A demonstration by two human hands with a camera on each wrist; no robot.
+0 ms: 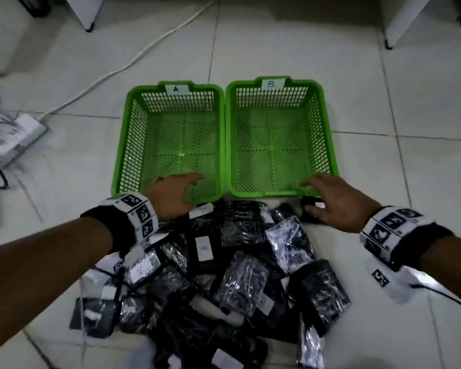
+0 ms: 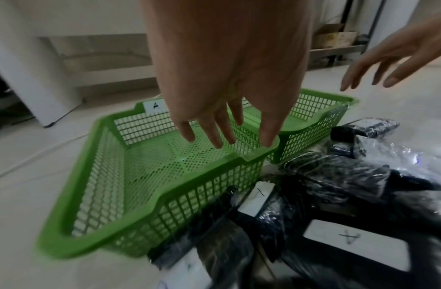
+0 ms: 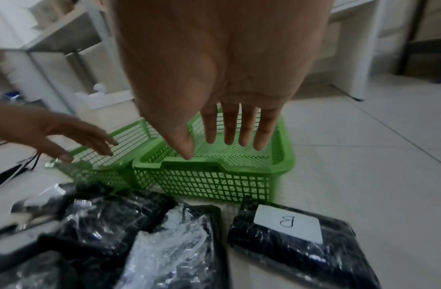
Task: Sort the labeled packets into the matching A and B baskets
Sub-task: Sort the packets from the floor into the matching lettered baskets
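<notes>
Packets [image 1: 224, 275], black and film-wrapped, lie heaped near the empty baskets [image 1: 171, 194]; likely light, soft, slippery. From the left wrist, left hand [image 2: 226, 82] hovers spread, holding nothing. From the right wrist, right hand [image 3: 219, 78] hovers likewise above a B packet [image 3: 301, 240], best pinched by an edge.

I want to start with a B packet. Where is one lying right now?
A B packet lies on the floor at the right edge of the pile, just in front of the B basket and under the open right hand.
</notes>
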